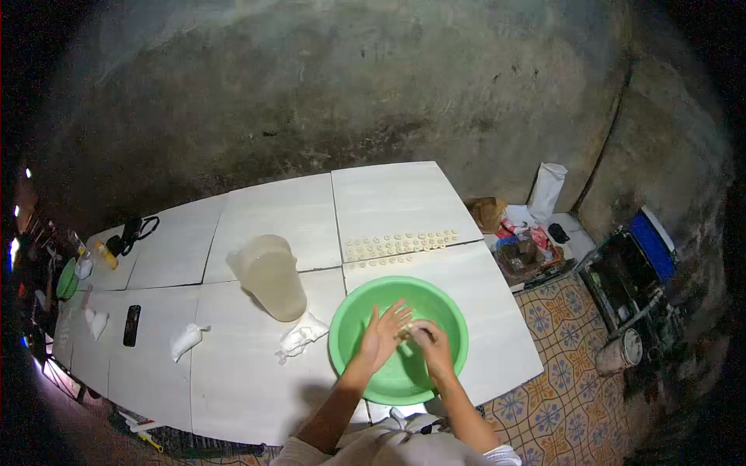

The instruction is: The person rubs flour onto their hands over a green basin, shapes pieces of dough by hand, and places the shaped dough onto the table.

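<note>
Over a green plastic basin point(342, 318) on the white table, both hands are close together. My left hand point(379, 342) is open, palm up, with its fingers stretched out. Beside its fingertips, my right hand point(434, 351) is closed with the fingers bent inward. Something small and pale shows near the right fingertips, too small to name. Behind the basin, several small pale round pieces point(400, 246) lie in rows on the tabletop. What lies at the bottom of the basin is mostly hidden by the hands.
A translucent pitcher point(273, 283) of cloudy liquid stands left of the basin, near a crumpled white plastic bag point(301, 336). Farther left are a tied white bag point(187, 340) and a black phone point(132, 325). The tiled table point(256, 373) ends at right above a patterned floor point(571, 342).
</note>
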### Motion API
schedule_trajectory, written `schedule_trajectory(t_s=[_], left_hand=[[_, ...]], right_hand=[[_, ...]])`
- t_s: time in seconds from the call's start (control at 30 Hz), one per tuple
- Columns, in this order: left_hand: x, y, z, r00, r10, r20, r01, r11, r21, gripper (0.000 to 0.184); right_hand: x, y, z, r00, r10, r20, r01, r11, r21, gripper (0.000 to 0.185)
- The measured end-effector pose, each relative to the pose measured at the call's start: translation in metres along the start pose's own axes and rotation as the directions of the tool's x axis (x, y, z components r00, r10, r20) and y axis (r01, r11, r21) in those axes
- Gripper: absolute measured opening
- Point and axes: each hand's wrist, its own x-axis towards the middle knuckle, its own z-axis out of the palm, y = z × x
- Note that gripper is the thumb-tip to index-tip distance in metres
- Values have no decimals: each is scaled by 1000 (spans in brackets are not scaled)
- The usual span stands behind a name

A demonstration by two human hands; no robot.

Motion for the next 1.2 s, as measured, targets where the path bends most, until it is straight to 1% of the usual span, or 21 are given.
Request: schedule_trajectory(t_s=[0.03,0.07,0.1,0.17,0.2,0.23,0.37,0.43,0.5,0.63,0.7,0.73,0.77,0.83,0.87,0.9,0.97,1.03,1.1,1.17,1.2], left_hand=[[-3,1,10,981,36,-192,9,973,230,65],[-5,2,14,925,112,-362,64,895,442,53],[-6,3,13,926,107,-363,68,895,440,53],[-9,6,11,936,4,-352,234,741,629,38],[-9,1,11,931,73,-356,161,796,583,30],[-9,0,16,931,68,-358,165,798,580,30],[-8,4,30,917,105,-386,184,746,640,28],[-10,6,29,908,118,-403,200,722,662,28],[-10,6,21,919,150,-364,168,687,707,25],[-9,1,10,916,144,-373,135,767,628,26],[-10,0,10,917,136,-375,134,780,611,27],[-10,1,13,912,124,-390,151,784,602,27],[-10,2,15,907,112,-406,168,787,594,26],[-9,3,14,906,96,-412,188,780,596,26],[-10,2,14,914,100,-394,164,797,581,26],[-11,1,14,920,103,-377,140,814,564,26],[-11,0,15,917,103,-385,147,810,567,25],[-11,1,16,910,85,-406,150,845,513,26],[-14,3,15,918,66,-391,151,853,500,27],[-14,2,11,931,-2,-366,170,888,427,28],[-14,5,13,945,-21,-325,177,872,457,28]], right_hand=[[1,2,-2,968,253,5,-240,915,325,12],[1,3,-4,936,347,56,-330,813,480,16],[0,3,-6,936,349,53,-330,812,481,16],[-1,3,-9,898,399,186,-425,674,605,19],[-2,4,-8,891,417,179,-437,682,587,21],[-3,5,-8,890,421,175,-438,681,588,21],[1,15,-7,890,438,130,-432,714,551,22],[1,18,-7,913,381,148,-403,782,475,21],[2,19,-7,913,383,139,-402,790,463,20],[1,27,-6,907,416,55,-398,810,430,16],[0,26,-4,927,374,-7,-335,838,430,17],[-1,21,-1,919,384,-91,-307,840,447,16],[-2,20,-1,918,385,-91,-308,840,447,16],[-1,18,-1,942,311,-127,-237,883,406,15],[-2,11,-2,954,268,-134,-219,929,298,15],[-2,12,-2,954,269,-134,-220,929,298,15],[-1,12,-2,988,10,-152,-25,995,-94,18],[-1,11,0,985,-3,-172,-9,998,-70,17],[1,15,0,964,-167,-209,121,969,-217,13],[0,10,0,963,-183,-200,127,957,-260,11],[-1,9,0,946,-253,-200,178,927,-331,12]])
